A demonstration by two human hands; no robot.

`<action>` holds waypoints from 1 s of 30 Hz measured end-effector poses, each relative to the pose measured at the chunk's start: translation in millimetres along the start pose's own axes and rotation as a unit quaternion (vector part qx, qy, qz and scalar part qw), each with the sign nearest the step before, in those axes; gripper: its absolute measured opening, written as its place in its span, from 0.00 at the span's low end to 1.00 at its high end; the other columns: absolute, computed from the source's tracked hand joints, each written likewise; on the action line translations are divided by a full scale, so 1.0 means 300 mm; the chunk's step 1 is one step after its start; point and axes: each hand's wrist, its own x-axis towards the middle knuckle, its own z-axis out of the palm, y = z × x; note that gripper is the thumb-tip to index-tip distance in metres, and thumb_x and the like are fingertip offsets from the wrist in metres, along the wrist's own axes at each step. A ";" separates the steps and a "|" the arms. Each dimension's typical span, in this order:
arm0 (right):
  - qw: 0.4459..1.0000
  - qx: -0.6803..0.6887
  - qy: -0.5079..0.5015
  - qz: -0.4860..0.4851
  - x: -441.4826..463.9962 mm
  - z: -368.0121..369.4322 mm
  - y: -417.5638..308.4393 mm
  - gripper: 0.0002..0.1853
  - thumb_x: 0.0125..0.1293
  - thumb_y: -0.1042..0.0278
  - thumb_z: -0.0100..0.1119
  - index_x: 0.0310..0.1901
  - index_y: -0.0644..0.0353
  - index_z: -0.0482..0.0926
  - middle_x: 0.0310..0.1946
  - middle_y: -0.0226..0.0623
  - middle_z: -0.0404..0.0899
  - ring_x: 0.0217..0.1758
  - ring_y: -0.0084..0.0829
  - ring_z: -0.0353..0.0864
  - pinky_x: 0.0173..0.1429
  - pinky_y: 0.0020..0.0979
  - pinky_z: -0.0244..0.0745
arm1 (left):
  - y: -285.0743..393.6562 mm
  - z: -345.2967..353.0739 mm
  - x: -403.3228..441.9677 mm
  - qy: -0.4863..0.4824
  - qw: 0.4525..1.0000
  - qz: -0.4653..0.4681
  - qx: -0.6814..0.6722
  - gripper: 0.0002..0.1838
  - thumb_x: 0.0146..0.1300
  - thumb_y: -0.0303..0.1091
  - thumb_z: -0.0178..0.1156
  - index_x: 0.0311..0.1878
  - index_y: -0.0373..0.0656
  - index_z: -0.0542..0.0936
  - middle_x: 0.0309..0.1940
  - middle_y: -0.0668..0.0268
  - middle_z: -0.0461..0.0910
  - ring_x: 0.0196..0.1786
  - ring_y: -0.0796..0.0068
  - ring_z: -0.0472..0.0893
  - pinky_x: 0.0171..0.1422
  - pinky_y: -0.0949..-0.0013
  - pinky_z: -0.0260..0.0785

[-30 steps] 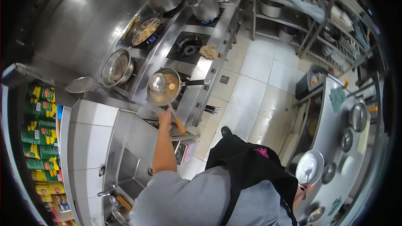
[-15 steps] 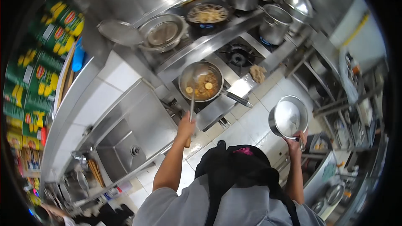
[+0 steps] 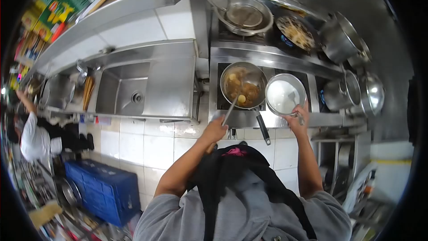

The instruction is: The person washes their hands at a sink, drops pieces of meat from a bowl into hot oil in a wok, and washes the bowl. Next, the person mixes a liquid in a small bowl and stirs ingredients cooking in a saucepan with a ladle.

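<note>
My left hand (image 3: 215, 130) is closed around the long handle of a metal ladle (image 3: 230, 110), whose wooden end sticks out below the fist. Its round head dips into a frying pan (image 3: 221, 90) of brown sauce with pale round slices. That pan sits on the front burner, black handle toward me. With my right hand (image 3: 298, 119) I grip a round metal pot (image 3: 304, 87) at its near side, just right of the pan and over the stove. A grey shape shows inside the pot; whether it is a utensil or a reflection is unclear.
Behind stand a strainer over a bowl (image 3: 269, 23), a pan of pale strips (image 3: 296, 33) and tall pots (image 3: 341, 38). A steel sink (image 3: 122, 90) lies left. Farther left, another person (image 3: 38, 136) stands near a blue crate (image 3: 104, 192).
My view has turned toward the left. My right hand has brought the pot from over the floor to beside the frying pan. The ladle stays in the pan.
</note>
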 end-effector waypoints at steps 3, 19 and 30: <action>0.997 0.008 -0.071 -0.036 0.134 0.008 0.078 0.25 0.38 0.73 0.85 0.25 0.60 0.70 0.70 0.55 0.67 0.65 0.46 0.75 0.65 0.37 0.72 | 0.040 0.042 -0.095 -0.052 0.996 -0.049 -0.048 0.32 0.68 0.39 0.60 0.71 0.32 0.69 0.64 0.39 0.74 0.67 0.44 0.75 0.72 0.54 0.66; 0.938 -0.045 -0.140 -0.314 0.396 0.150 0.482 0.19 0.52 0.74 0.80 0.29 0.65 0.72 0.58 0.50 0.72 0.65 0.46 0.72 0.62 0.41 0.72 | 0.218 0.352 -0.082 0.189 0.969 -0.128 -0.096 0.25 0.56 0.30 0.59 0.59 0.39 0.80 0.42 0.43 0.85 0.49 0.41 0.84 0.55 0.47 0.77; 0.971 0.016 -0.164 -0.172 0.467 0.260 0.646 0.22 0.54 0.62 0.81 0.34 0.65 0.75 0.67 0.58 0.69 0.72 0.49 0.66 0.76 0.42 0.60 | 0.224 0.251 -0.184 0.171 0.972 -0.159 0.000 0.22 0.53 0.27 0.59 0.54 0.38 0.82 0.40 0.45 0.85 0.48 0.41 0.84 0.52 0.45 0.78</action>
